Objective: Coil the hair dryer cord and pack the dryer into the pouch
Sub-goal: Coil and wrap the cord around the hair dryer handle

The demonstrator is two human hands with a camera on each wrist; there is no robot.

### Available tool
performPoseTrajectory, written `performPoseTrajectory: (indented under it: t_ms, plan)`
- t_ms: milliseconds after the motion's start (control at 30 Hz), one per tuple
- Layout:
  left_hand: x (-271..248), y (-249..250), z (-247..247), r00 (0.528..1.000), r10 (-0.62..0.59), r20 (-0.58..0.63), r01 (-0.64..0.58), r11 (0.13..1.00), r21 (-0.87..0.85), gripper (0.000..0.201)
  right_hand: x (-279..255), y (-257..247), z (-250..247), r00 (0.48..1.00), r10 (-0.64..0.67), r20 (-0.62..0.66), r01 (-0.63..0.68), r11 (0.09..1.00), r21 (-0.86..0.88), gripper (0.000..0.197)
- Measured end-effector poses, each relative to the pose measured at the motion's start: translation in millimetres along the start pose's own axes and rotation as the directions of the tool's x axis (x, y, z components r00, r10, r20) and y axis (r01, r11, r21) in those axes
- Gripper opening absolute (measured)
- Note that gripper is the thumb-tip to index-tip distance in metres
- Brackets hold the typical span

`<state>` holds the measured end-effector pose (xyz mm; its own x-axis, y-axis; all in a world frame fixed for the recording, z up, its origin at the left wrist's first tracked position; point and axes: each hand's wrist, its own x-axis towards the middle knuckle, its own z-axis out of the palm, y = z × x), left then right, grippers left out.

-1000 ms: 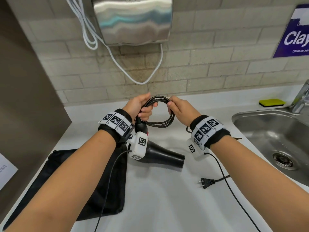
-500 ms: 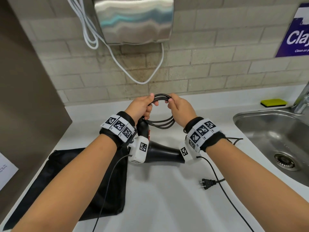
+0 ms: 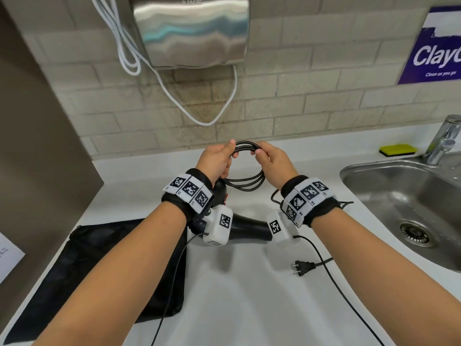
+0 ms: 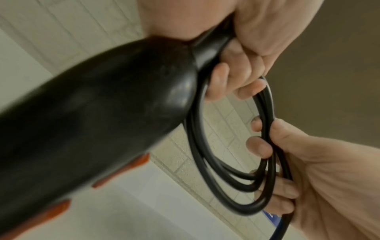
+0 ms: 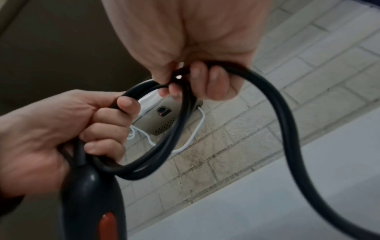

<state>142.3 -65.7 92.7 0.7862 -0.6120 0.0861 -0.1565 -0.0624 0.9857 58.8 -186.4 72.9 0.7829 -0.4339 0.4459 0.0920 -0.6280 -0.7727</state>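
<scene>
- Left hand (image 3: 216,159) at frame center, fingers (image 4: 232,76) curled round handle end of black hair dryer (image 3: 245,228) and one side of cord coil (image 3: 245,168); both gripped together.
- Right hand (image 3: 273,161) just right of left, fingers (image 5: 207,81) closed on top right of same coil, thumb pinched against loops.
- Coil held up above bench (image 3: 249,295), several loops stacked, hung between both hands near back wall.
- Dryer hung down from left hand, barrel pointed toward frame right, partly hidden behind wrist cameras; orange switch patches seen on handle in left wrist view (image 4: 123,168).
- Loose cord trailed from right hand down to bench, ended in two-pin plug (image 3: 303,267) at lower right of center, flat on bench, well apart from coil.
- Black pouch (image 3: 112,265) flat on bench at lower left of frame, under left forearm, beside dryer; whether mouth open, could not tell.
- Steel sink (image 3: 409,203) at right of frame, tap (image 3: 444,138) at right edge, yellow-green sponge (image 3: 398,149) on ledge behind sink.
- Steel hand dryer unit (image 3: 192,31) on tiled wall at top center, white cable (image 3: 199,116) looped below it.
- Purple sign (image 3: 434,48) at upper right of frame.
- White paper (image 3: 7,260) at left edge, cut off by frame.
</scene>
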Motion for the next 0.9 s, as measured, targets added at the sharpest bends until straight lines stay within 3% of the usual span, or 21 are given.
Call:
performPoseTrajectory:
  t_ms: [267,467,567,733,833,900]
  plan:
    - [-13.0,3.9,7.0,0.996,0.007,-0.093,-0.008,1.0,-0.003,0.042,-8.4,-0.5,1.3,1.0,-0.016,0.014,0.016,0.999,0.028,0.03]
    - [-24.4,0.9,8.4,0.985,0.033,-0.17,-0.015,0.994,0.105,0.044,-19.2,-3.5,2.9,1.0,0.015,0.016,-0.016,0.997,0.078,0.032]
    - [-25.2,0.5,11.4,0.979,0.05,-0.198,-0.02,0.988,0.153,0.043,-28.8,-5.2,-0.9,1.0,0.024,0.02,-0.024,0.999,0.034,0.035]
    - [-27.6,1.2,22.3,0.978,0.091,-0.188,-0.043,0.969,0.245,0.043,-50.8,-2.1,-16.0,0.999,0.041,-0.004,-0.041,0.981,-0.188,0.048]
    - [-27.0,1.0,23.7,0.977,0.09,-0.192,-0.037,0.964,0.262,0.042,-69.8,-2.8,-28.1,0.995,-0.033,-0.099,0.007,0.968,-0.249,0.034]
    - [-26.6,0.5,23.6,0.978,0.083,-0.191,-0.03,0.964,0.266,0.043,-82.5,-4.7,-35.5,0.999,-0.003,-0.033,-0.003,0.984,-0.18,0.011]
